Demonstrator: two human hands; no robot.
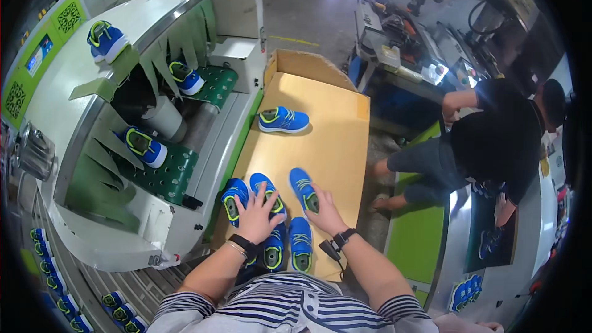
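Observation:
My left hand [258,216] lies with its fingers spread over a blue sneaker [259,180] with lime trim; it rests between this one and another blue sneaker [230,192] to its left. With my right hand [328,214] I grip the heel end of a further blue sneaker [300,179], its toe pointing away from me. Closer to my body stand a sneaker [300,243] and, partly behind my left hand, a sneaker [273,258]. All of these are on a light wooden table [327,123]. Farther up the table, a single sneaker [285,119] sits sideways.
At left, a white machine [148,15] has green perforated belts [213,83] carrying sneakers through strip curtains. More sneakers line a roller rack [92,274] at lower left. On the right, a person in dark clothes [493,142] works at another station. A cardboard edge [308,61] closes the table's far end.

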